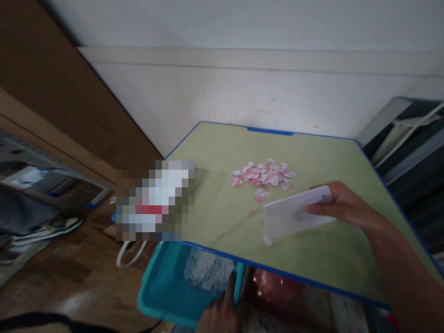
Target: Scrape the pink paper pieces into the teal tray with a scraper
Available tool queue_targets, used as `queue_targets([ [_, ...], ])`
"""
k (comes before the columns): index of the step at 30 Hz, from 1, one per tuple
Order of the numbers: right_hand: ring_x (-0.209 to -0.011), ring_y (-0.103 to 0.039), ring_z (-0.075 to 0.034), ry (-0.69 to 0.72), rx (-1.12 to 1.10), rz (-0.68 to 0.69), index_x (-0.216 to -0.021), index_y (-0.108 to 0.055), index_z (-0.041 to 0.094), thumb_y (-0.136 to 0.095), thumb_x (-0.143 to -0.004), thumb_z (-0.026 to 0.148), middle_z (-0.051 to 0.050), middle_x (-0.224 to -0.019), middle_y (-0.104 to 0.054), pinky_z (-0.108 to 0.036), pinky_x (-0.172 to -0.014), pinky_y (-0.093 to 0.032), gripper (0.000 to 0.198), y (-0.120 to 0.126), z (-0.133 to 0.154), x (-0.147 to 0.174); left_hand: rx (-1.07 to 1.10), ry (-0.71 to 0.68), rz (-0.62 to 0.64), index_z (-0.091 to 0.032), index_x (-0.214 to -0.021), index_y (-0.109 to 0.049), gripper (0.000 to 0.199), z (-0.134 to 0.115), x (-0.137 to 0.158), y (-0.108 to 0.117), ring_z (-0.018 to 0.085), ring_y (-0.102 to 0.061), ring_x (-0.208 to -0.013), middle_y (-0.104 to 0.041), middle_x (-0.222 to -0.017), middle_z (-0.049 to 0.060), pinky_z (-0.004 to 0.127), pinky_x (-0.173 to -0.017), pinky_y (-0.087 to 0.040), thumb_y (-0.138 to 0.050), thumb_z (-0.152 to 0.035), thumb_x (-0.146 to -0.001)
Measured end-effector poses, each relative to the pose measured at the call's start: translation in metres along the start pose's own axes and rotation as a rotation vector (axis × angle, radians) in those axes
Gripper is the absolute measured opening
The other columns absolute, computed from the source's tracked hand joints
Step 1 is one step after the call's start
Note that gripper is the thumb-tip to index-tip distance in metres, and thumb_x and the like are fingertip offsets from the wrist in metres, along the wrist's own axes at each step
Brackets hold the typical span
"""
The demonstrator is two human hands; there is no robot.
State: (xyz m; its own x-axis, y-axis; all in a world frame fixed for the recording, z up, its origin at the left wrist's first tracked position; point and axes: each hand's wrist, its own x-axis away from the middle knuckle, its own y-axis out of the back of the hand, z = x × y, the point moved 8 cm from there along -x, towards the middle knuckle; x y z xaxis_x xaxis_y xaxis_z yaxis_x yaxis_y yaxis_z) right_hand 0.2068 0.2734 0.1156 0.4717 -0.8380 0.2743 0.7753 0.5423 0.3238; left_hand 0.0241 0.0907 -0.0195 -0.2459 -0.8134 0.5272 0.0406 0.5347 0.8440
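My right hand (335,201) is closed on one end of a white plastic scraper (294,213), a flat sheet with a small hole near my thumb. Its lower corner hangs close to the table (215,152), beside a small white piece (267,239). Beyond it lies a loose heap of small pink and white pieces (265,175), with a smaller clump just in front. At the bottom, my left hand (222,312) grips the right rim of a teal basin (152,286), one finger along the edge. White pieces (210,268) lie inside the basin, which sits below the table's front edge.
A blurred-out object (159,199) stands at the table's left edge. Under the front edge is a shiny reddish item (277,289). A white wall (243,92) closes off the back. Dark folded items (412,138) lean at the right. Someone's shoe (48,231) shows at left.
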Motion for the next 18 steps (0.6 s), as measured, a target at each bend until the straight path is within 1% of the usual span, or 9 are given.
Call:
queue_targets([
  [3, -0.051, -0.055, -0.011, 0.033, 0.062, 0.044, -0.073, -0.066, 0.014, -0.064, -0.062, 0.035, -0.002, -0.064, -0.065, -0.02, -0.047, -0.041, 0.024, -0.024, 0.008, -0.005, -0.011, 0.008, -0.003, -0.031, -0.102, -0.055, 0.042, 0.001, -0.002, -0.003, 0.026, -0.062, -0.076, -0.047, -0.122, 0.017, 0.039, -0.06, -0.051, -0.037, -0.006, -0.073],
  [6, -0.047, -0.05, -0.009, 0.114, 0.137, 0.07, -0.07, -0.064, 0.013, -0.06, -0.066, 0.034, 0.0, -0.057, -0.06, -0.019, -0.044, -0.037, 0.021, -0.058, 0.022, -0.01, -0.015, 0.0, 0.0, -0.032, -0.101, -0.055, 0.047, 0.002, -0.002, -0.007, 0.025, -0.062, -0.073, -0.046, -0.123, 0.014, 0.039, -0.059, -0.052, -0.034, -0.002, -0.071],
  [8, -0.05, -0.049, -0.009, 0.174, 0.138, 0.024, -0.07, -0.062, 0.013, -0.057, -0.07, 0.031, 0.001, -0.058, -0.058, -0.019, -0.046, -0.037, 0.019, -0.076, 0.03, -0.012, -0.011, -0.008, -0.016, -0.031, -0.099, -0.056, 0.05, 0.002, -0.001, -0.007, 0.023, -0.062, -0.073, -0.049, -0.121, 0.013, 0.037, -0.058, -0.052, -0.03, 0.0, -0.071],
  [10, -0.049, -0.047, -0.008, 0.204, 0.104, 0.005, -0.068, -0.06, 0.013, -0.056, -0.071, 0.03, 0.002, -0.056, -0.055, -0.018, -0.045, -0.036, 0.018, -0.089, 0.033, -0.012, -0.004, -0.005, -0.039, -0.031, -0.099, -0.057, 0.051, 0.003, 0.0, -0.006, 0.023, -0.062, -0.073, -0.052, -0.117, 0.012, 0.036, -0.059, -0.052, -0.029, 0.001, -0.071],
  [12, -0.046, -0.043, -0.007, 0.192, 0.058, -0.009, -0.065, -0.058, 0.013, -0.055, -0.071, 0.03, 0.003, -0.053, -0.052, -0.017, -0.042, -0.033, 0.018, -0.095, 0.03, -0.013, 0.0, 0.001, -0.051, -0.03, -0.099, -0.057, 0.049, 0.003, 0.0, -0.005, 0.022, -0.062, -0.073, -0.053, -0.116, 0.013, 0.035, -0.058, -0.052, -0.031, 0.0, -0.072],
  [14, -0.043, -0.041, -0.006, 0.166, 0.025, -0.034, -0.064, -0.057, 0.013, -0.054, -0.072, 0.03, 0.003, -0.05, -0.05, -0.017, -0.039, -0.031, 0.019, -0.095, 0.024, -0.014, 0.001, 0.0, -0.052, -0.03, -0.099, -0.057, 0.046, 0.002, 0.0, -0.005, 0.023, -0.062, -0.072, -0.052, -0.117, 0.013, 0.036, -0.058, -0.052, -0.032, -0.001, -0.072],
  [16, -0.043, -0.04, -0.006, 0.157, 0.011, -0.05, -0.064, -0.057, 0.014, -0.054, -0.072, 0.029, 0.004, -0.05, -0.049, -0.017, -0.039, -0.031, 0.018, -0.095, 0.022, -0.014, 0.003, -0.001, -0.051, -0.03, -0.098, -0.057, 0.045, 0.001, -0.001, -0.004, 0.023, -0.062, -0.073, -0.052, -0.117, 0.014, 0.036, -0.058, -0.052, -0.033, -0.002, -0.073],
  [18, -0.044, -0.042, -0.006, 0.163, -0.001, -0.033, -0.065, -0.058, 0.014, -0.056, -0.07, 0.028, 0.004, -0.051, -0.051, -0.017, -0.04, -0.033, 0.016, -0.098, 0.022, -0.014, 0.012, 0.0, -0.04, -0.03, -0.094, -0.059, 0.043, 0.002, -0.002, -0.005, 0.024, -0.062, -0.074, -0.051, -0.118, 0.014, 0.036, -0.058, -0.052, -0.032, -0.003, -0.074],
])
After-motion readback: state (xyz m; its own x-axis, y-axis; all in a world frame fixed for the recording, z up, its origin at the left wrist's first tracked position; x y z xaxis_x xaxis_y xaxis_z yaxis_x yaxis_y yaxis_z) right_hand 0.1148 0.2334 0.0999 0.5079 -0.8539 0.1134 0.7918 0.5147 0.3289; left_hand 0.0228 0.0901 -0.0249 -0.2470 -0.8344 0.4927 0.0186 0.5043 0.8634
